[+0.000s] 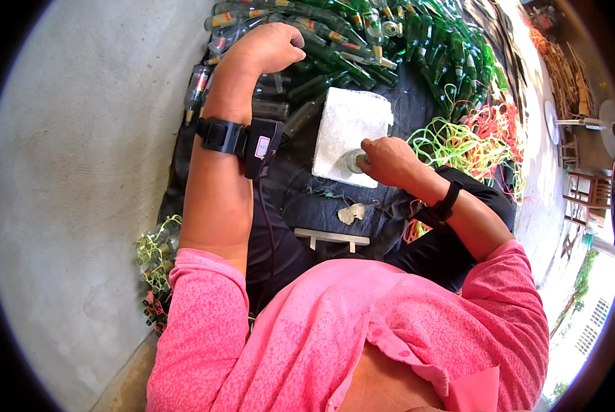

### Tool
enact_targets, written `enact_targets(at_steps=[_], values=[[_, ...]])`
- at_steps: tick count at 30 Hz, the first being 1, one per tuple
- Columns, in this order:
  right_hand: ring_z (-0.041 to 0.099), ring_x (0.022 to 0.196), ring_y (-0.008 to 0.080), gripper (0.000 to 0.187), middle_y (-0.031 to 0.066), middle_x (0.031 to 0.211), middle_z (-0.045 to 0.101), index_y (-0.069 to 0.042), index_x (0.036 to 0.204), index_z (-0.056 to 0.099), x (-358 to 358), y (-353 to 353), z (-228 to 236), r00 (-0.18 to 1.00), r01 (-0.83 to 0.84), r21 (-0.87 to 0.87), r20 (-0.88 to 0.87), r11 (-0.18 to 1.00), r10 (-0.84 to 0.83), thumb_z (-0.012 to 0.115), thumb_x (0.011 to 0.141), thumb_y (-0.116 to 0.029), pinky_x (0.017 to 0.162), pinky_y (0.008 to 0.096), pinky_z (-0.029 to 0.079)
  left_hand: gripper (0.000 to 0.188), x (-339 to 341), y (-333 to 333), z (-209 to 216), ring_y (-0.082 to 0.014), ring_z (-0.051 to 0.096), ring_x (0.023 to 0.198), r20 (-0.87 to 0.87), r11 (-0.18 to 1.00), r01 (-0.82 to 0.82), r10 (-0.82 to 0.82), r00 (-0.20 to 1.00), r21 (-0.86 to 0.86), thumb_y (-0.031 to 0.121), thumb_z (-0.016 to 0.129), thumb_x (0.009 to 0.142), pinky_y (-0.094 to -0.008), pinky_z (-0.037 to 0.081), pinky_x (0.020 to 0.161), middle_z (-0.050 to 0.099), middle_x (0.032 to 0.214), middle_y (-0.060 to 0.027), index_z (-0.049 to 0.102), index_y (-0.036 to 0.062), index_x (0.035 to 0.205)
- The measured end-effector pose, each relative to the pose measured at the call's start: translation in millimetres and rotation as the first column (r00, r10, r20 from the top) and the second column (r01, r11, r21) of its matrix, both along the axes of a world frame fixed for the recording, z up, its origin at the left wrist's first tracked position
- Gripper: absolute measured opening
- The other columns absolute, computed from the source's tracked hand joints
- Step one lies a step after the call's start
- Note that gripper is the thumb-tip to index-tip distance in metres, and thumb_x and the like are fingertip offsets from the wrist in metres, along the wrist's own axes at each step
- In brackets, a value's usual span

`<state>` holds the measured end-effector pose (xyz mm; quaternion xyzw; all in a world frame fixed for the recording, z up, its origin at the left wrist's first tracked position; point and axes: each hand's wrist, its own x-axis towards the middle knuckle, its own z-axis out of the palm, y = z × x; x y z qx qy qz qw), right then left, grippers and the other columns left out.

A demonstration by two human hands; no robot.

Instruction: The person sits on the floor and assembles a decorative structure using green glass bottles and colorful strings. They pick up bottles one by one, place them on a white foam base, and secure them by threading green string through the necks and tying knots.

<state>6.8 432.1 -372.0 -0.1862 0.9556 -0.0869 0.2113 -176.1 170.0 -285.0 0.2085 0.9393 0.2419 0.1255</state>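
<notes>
My right hand (395,162) is closed on a clear glass bottle (353,161), whose round end shows beside my fingertips. The bottle is over the near right part of a white foam-like slab (342,123), and my hand covers the rest of it. Farther off to the left, my left hand (271,48) reaches over a pile of clear glass bottles with coloured labels (235,18). Its thumb and forefinger are bent with a gap between them, and I see nothing in that gap. The back of the hand hides its other fingers.
Many green glass bottles (451,58) lie heaped at the far side on a dark sheet (307,182). Tangled yellow-green and red strips (472,137) lie to the right. A wooden frame (331,237) is between my legs. A grey wall (94,172) bounds the left.
</notes>
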Motion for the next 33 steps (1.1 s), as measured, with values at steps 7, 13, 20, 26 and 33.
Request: enact_targets(at_steps=[7, 13, 20, 26, 33], values=[[0.070, 0.073, 0.0432, 0.029, 0.0238, 0.073, 0.068, 0.001, 0.091, 0.067, 2, 4, 4, 0.999, -0.029, 0.011, -0.018, 1.000, 0.030, 0.060, 0.088, -0.027, 0.069, 0.0522, 0.056, 0.028, 0, -5, -1, -0.0319, 0.071, 0.097, 0.023, 1.000, -0.008, 0.009, 1.000, -0.024, 0.024, 0.069, 0.089, -0.0406, 0.055, 0.086, 0.075, 0.104, -0.0155, 0.075, 0.0079, 0.111], [0.070, 0.075, 0.0427, 0.028, 0.0231, 0.077, 0.070, 0.002, 0.090, 0.068, -2, 6, 7, 1.000, -0.025, 0.019, 0.018, 1.000, 0.025, 0.060, 0.086, -0.025, 0.072, 0.0520, 0.056, 0.030, -2, -8, -1, -0.0316, 0.071, 0.098, 0.049, 1.000, -0.013, 0.014, 0.999, -0.021, 0.026, 0.068, 0.089, -0.0409, 0.055, 0.086, 0.075, 0.106, -0.0157, 0.075, 0.0077, 0.112], [0.070, 0.077, 0.0429, 0.026, 0.0240, 0.079, 0.070, 0.002, 0.089, 0.069, 3, 7, 13, 0.998, -0.005, 0.042, 0.059, 0.999, 0.002, 0.060, 0.085, -0.022, 0.073, 0.0512, 0.056, 0.036, -10, -29, -4, -0.0326, 0.070, 0.102, 0.039, 0.992, -0.126, 0.127, 0.991, -0.011, 0.028, 0.069, 0.088, -0.0405, 0.054, 0.090, 0.074, 0.110, -0.0161, 0.073, 0.0062, 0.116], [0.071, 0.079, 0.0415, 0.028, 0.0219, 0.082, 0.071, 0.000, 0.098, 0.069, 3, 10, 15, 0.997, -0.029, 0.071, 0.069, 0.997, 0.024, 0.061, 0.087, -0.024, 0.072, 0.0516, 0.056, 0.036, -11, -55, -14, -0.0160, 0.068, 0.078, 0.083, 0.989, -0.138, 0.134, 0.988, 0.051, 0.024, 0.069, 0.088, -0.0320, 0.055, 0.073, 0.074, 0.097, -0.0083, 0.071, 0.0016, 0.117], [0.069, 0.078, 0.0445, 0.036, 0.0235, 0.079, 0.069, -0.001, 0.103, 0.064, 5, 13, 12, 0.996, -0.064, -0.015, 0.055, 0.998, 0.065, 0.069, 0.087, -0.032, 0.071, 0.0532, 0.054, 0.035, 0, -49, -43, -0.0185, 0.069, 0.070, 0.121, 0.999, -0.021, 0.026, 0.992, -0.036, 0.023, 0.069, 0.088, -0.0341, 0.056, 0.070, 0.074, 0.088, -0.0123, 0.071, -0.0003, 0.114]])
